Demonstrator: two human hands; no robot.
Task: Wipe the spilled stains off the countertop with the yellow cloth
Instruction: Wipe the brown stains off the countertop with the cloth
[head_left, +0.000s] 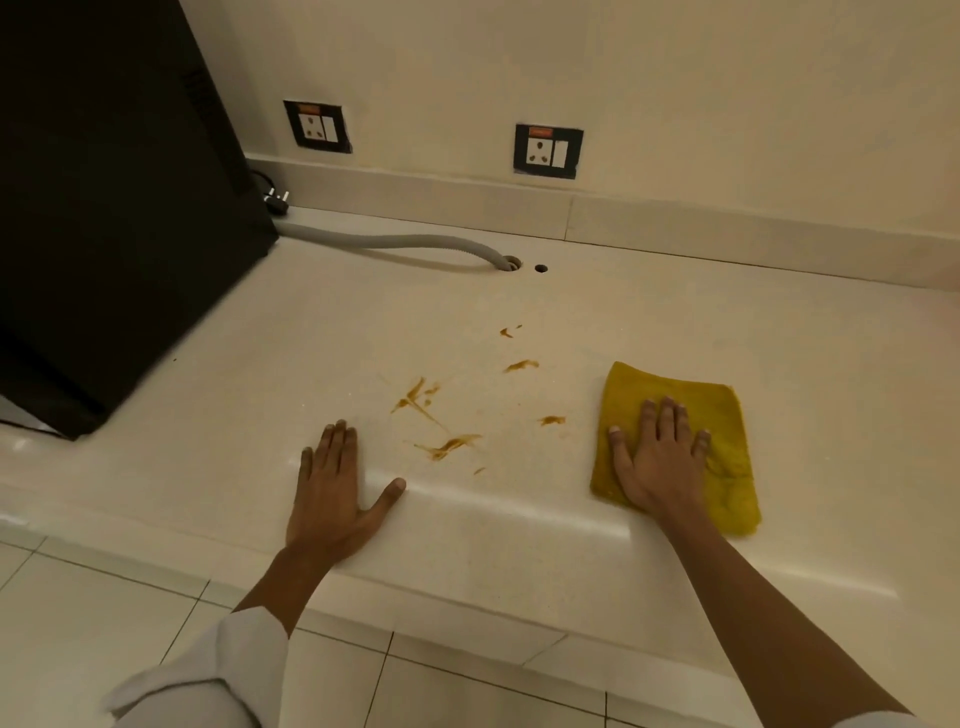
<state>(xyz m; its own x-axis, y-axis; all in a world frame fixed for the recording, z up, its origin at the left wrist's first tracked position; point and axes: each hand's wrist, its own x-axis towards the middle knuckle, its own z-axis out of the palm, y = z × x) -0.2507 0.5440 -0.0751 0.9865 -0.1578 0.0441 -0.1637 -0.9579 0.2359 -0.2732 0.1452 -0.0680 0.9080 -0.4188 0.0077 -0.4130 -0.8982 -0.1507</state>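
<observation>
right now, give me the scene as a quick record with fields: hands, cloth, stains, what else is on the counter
left hand: left hand flat on the bare countertop, palm down, holding nothing
right hand: right hand pressed flat on the yellow cloth
cloth: lies flat near the counter's front edge, right of the spill
stains: brown stains in scattered streaks between the two hands, not yet wiped
other: grey hose running into a counter hole; black appliance at left; two wall sockets

A folded yellow cloth lies flat on the cream countertop, right of brown smeared stains.
</observation>
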